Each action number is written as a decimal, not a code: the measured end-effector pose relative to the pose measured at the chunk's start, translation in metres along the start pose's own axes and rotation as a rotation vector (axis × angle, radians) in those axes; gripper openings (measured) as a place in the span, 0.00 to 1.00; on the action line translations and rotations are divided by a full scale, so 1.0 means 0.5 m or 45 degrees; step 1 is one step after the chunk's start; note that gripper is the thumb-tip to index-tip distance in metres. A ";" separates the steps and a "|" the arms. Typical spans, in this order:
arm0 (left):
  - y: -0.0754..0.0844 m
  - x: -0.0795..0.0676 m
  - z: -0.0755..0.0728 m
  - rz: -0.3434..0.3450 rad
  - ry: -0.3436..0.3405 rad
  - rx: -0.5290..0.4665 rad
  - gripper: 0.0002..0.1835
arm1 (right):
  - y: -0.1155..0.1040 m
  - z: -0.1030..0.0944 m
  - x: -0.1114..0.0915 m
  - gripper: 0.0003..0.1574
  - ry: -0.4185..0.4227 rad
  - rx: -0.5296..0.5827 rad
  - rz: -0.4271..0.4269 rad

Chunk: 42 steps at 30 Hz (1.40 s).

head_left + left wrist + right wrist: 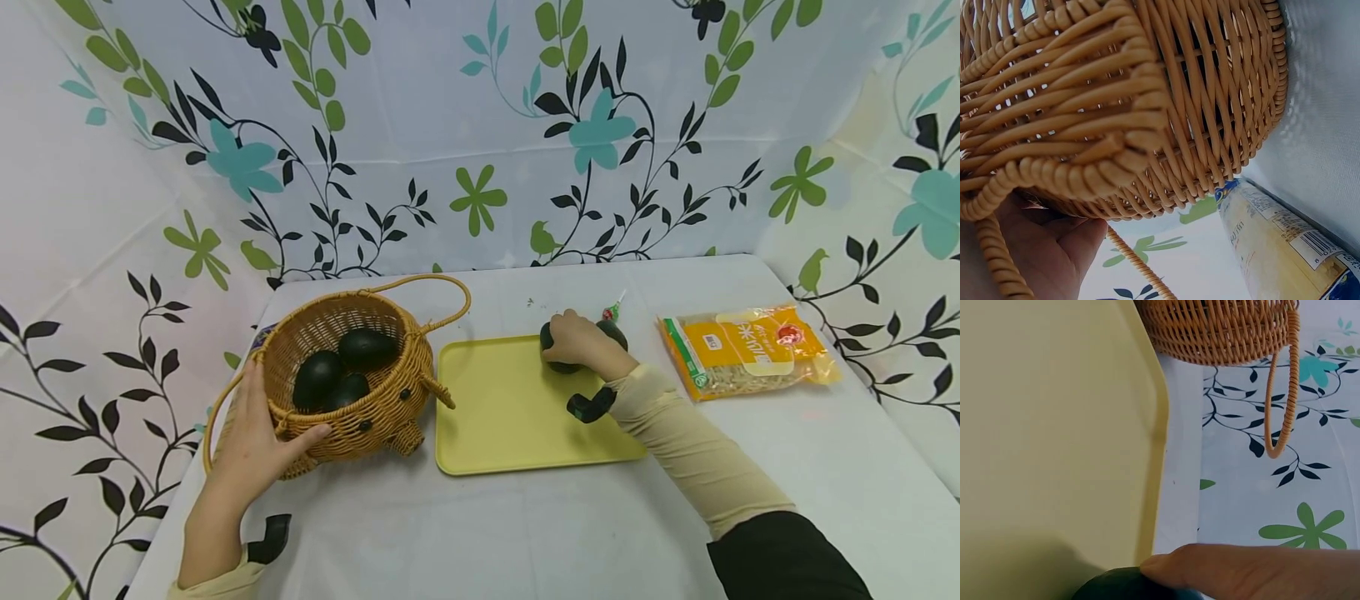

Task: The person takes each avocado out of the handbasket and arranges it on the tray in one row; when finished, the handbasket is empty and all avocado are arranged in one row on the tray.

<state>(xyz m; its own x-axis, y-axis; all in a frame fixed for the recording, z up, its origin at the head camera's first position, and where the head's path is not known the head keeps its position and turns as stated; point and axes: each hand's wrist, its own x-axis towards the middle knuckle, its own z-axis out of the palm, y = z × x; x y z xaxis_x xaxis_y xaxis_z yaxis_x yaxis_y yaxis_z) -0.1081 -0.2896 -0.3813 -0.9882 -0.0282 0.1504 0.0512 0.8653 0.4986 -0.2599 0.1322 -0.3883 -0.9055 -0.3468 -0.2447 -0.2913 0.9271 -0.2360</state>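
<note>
My left hand [251, 442] holds the outside of a pig-faced wicker basket [397, 400], thumb against its front and fingers up along its left rim. Inside the basket lie three dark green avocados [317, 377]. In the left wrist view, part of the left hand [1054, 256] shows below the woven wall. Over the far right of a yellow tray [487, 417], my right hand [581, 340] grips another avocado [564, 367]. Beside that hand is a further dark avocado [613, 333], partly hidden. The right wrist view shows a fingertip on the avocado [1129, 586].
Right of the tray lies an orange and clear food packet [750, 352]. A small red and green wrapped candy [611, 312] sits behind the right hand. Behind the basket is a blue and yellow package [1285, 231]. A patterned cloth [480, 133] hangs at the back.
</note>
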 end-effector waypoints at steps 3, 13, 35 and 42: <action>0.000 0.001 0.000 0.000 -0.001 -0.001 0.65 | -0.002 -0.001 0.003 0.26 -0.001 -0.018 0.012; 0.000 0.001 0.001 0.013 0.012 -0.001 0.66 | 0.002 0.001 0.011 0.23 0.030 -0.049 0.075; 0.000 0.001 -0.001 0.003 0.003 0.000 0.66 | 0.002 0.000 0.016 0.31 0.029 -0.045 0.066; -0.001 0.001 0.000 0.000 0.006 -0.001 0.66 | 0.001 -0.006 0.014 0.41 0.016 -0.019 0.062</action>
<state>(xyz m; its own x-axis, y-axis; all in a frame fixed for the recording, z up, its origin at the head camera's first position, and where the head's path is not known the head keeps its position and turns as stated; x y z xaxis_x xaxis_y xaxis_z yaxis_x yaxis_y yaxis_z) -0.1086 -0.2899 -0.3814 -0.9875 -0.0308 0.1546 0.0513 0.8648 0.4995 -0.2672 0.1306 -0.3872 -0.9225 -0.2992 -0.2438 -0.2509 0.9449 -0.2100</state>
